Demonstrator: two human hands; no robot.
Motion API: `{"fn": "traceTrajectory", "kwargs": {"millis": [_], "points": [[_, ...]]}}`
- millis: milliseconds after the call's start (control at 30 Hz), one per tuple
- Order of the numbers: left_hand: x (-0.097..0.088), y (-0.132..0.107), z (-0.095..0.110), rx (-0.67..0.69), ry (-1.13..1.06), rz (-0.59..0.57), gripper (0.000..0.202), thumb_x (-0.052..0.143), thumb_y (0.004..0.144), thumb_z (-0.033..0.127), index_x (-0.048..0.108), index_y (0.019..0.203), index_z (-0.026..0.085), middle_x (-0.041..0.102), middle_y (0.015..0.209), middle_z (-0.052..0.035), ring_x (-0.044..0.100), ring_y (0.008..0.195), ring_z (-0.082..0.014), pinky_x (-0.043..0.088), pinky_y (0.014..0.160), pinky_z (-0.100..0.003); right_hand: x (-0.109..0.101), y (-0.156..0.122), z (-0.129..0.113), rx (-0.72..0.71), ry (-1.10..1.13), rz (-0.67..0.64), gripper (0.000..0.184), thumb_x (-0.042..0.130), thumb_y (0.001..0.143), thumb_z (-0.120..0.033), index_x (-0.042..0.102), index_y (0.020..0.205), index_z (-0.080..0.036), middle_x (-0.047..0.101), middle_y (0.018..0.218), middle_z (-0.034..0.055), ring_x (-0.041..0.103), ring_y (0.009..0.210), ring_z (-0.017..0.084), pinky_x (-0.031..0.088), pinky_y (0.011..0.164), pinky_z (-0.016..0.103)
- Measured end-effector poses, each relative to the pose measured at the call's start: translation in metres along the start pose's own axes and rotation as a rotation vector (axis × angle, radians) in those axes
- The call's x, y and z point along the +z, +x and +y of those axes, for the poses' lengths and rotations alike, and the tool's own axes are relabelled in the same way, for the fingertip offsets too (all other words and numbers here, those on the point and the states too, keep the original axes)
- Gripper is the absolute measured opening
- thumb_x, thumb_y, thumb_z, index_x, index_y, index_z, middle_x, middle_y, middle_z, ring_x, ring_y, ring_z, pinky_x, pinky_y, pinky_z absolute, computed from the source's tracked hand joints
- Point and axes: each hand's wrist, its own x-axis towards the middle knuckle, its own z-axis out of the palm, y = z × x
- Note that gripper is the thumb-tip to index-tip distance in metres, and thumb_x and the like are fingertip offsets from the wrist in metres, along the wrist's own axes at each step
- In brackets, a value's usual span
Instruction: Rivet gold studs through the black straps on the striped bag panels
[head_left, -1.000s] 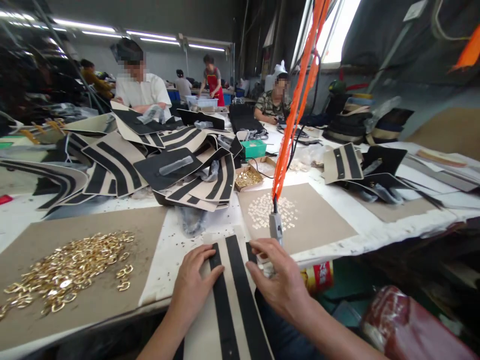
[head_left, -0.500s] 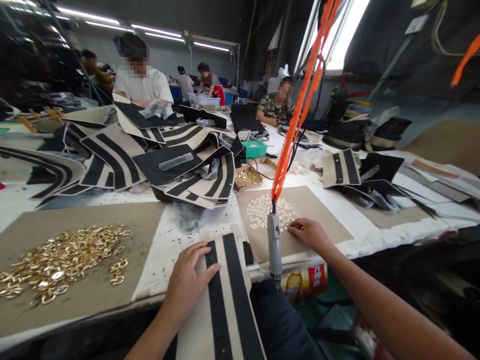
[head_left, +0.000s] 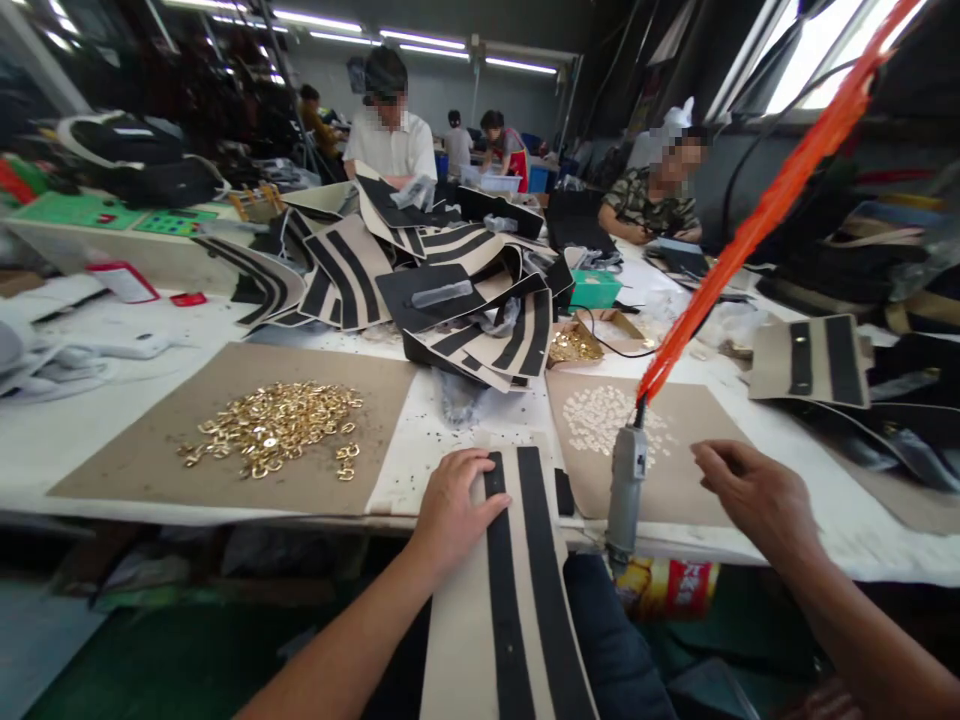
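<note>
My left hand (head_left: 452, 511) lies flat, fingers spread, on a beige panel with two black stripes (head_left: 517, 590) that hangs over the table's front edge onto my lap. My right hand (head_left: 752, 493) hovers over a brown card sheet (head_left: 675, 470) beside a patch of small pale pieces (head_left: 604, 418); its fingers are curled together and I cannot make out anything in them. A grey hand tool (head_left: 624, 490) hangs from an orange cord (head_left: 757, 215) between my hands.
A heap of gold metal rings (head_left: 274, 428) lies on a brown card sheet (head_left: 150, 450) at left. Striped panels (head_left: 450, 290) are piled mid-table, beside a box of gold parts (head_left: 574, 346). Other people work at the far side (head_left: 390, 135). A striped panel (head_left: 814, 360) lies at right.
My right hand left the striped panel and went right to the card sheet with the pale pieces. The view has swung left. My left hand stayed on the panel.
</note>
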Motion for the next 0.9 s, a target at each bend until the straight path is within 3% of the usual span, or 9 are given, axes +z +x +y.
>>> {"fn": "traceTrajectory", "kwargs": {"millis": [67,133,200,300,367,467,767,900], "points": [[0.000,-0.002,0.001,0.002,-0.006,-0.002,0.037,0.085,0.075,0.022,0.067,0.107,0.023,0.068,0.125,-0.0066,0.060,0.122,-0.0267,0.048,0.108,-0.048,0.001,-0.019,-0.037,-0.110,0.097,0.006,0.030,0.061,0.090,-0.050,0.072,0.090,-0.022,0.069,0.070,0.0028,0.068,0.066,0.023,0.046,0.063,0.031],[-0.001,-0.003,0.002,-0.003,-0.011,-0.006,0.037,0.085,0.075,0.023,0.067,0.108,0.023,0.067,0.126,-0.0066,0.059,0.122,-0.0268,0.047,0.108,-0.048,0.019,-0.038,-0.076,-0.328,0.201,-0.129,0.025,0.058,0.095,-0.043,0.070,0.085,-0.023,0.069,0.076,0.0024,0.065,0.068,0.020,0.046,0.066,0.030],[-0.001,-0.003,0.003,-0.016,-0.013,-0.012,0.038,0.085,0.075,0.025,0.067,0.108,0.022,0.067,0.127,-0.0072,0.058,0.123,-0.0274,0.047,0.109,-0.048,0.050,-0.051,-0.109,-0.494,0.271,-0.324,0.024,0.052,0.100,-0.036,0.069,0.088,-0.023,0.068,0.083,0.0022,0.064,0.076,0.019,0.047,0.072,0.029],[-0.001,-0.003,0.004,-0.033,-0.015,-0.015,0.040,0.087,0.073,0.025,0.068,0.109,0.021,0.067,0.126,-0.0088,0.058,0.123,-0.0286,0.047,0.107,-0.049,0.102,-0.053,-0.136,-0.592,0.250,-0.538,0.023,0.047,0.104,-0.030,0.068,0.095,-0.023,0.066,0.088,0.0015,0.063,0.083,0.018,0.047,0.078,0.029],[-0.001,-0.004,0.003,-0.032,-0.019,-0.013,0.041,0.088,0.072,0.025,0.068,0.108,0.021,0.068,0.126,-0.0088,0.059,0.122,-0.0287,0.047,0.107,-0.048,0.126,-0.048,-0.142,-0.622,0.187,-0.613,0.023,0.047,0.104,-0.029,0.068,0.097,-0.022,0.066,0.090,0.0017,0.063,0.086,0.019,0.046,0.080,0.030],[0.001,-0.005,0.001,-0.026,-0.029,-0.011,0.041,0.088,0.072,0.026,0.069,0.108,0.022,0.068,0.126,-0.0071,0.058,0.122,-0.0279,0.047,0.107,-0.047,0.141,-0.040,-0.143,-0.650,0.129,-0.657,0.022,0.048,0.104,-0.027,0.069,0.098,-0.021,0.066,0.094,0.0023,0.063,0.089,0.019,0.046,0.082,0.030],[0.002,-0.006,0.000,-0.012,-0.038,0.001,0.038,0.086,0.074,0.024,0.068,0.108,0.021,0.067,0.125,-0.0069,0.058,0.121,-0.0271,0.046,0.106,-0.044,0.142,-0.047,-0.146,-0.620,0.044,-0.582,0.021,0.051,0.102,-0.025,0.072,0.102,-0.022,0.067,0.097,0.0032,0.064,0.091,0.019,0.045,0.082,0.030],[0.001,-0.006,0.000,-0.013,-0.044,0.003,0.041,0.088,0.072,0.027,0.068,0.108,0.021,0.068,0.125,-0.0066,0.058,0.122,-0.0275,0.046,0.106,-0.044,0.143,-0.042,-0.146,-0.517,0.155,-0.634,0.020,0.053,0.099,-0.029,0.072,0.094,-0.022,0.069,0.090,0.0021,0.064,0.085,0.019,0.045,0.080,0.030]]}}
